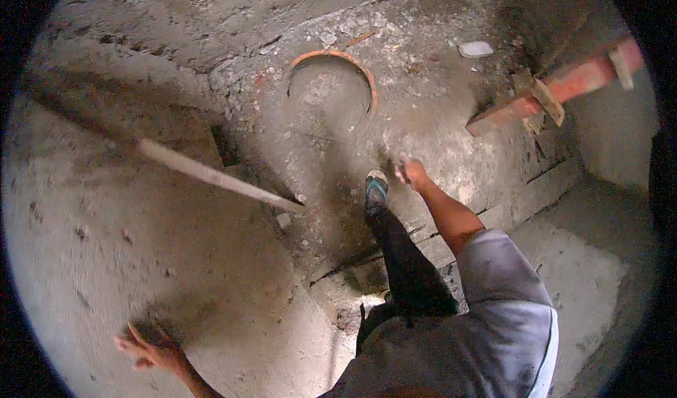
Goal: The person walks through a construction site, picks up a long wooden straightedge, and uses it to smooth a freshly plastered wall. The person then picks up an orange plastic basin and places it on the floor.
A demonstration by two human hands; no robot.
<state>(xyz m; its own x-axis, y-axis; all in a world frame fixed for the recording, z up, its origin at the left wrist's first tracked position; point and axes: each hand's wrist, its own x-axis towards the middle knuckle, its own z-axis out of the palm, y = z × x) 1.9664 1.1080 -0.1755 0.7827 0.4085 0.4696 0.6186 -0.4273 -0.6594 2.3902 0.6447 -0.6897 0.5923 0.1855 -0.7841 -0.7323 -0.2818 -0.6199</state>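
Observation:
My left hand (154, 350) has its fingers spread at the grey plastered wall on the left; I cannot tell whether it touches the surface. Out in front of me, my right hand (410, 171) hangs above the floor just right of my foot. Its fingers are curled together, and a pale patch shows at their tips; what they hold, if anything, is too small to make out. My foot (376, 186), in a sandal with teal straps, stands on the dusty concrete. Ahead, a curved orange band (331, 54) arches around a patch of grey dust.
A pale pole (211, 176) slants down on the left to the floor. At the right, a reddish beam (522, 109) with wooden pieces (549, 102) across it reaches inward. Broken rubble and a white slab (476, 49) lie along the far wall. A step edge (437, 236) crosses under my leg.

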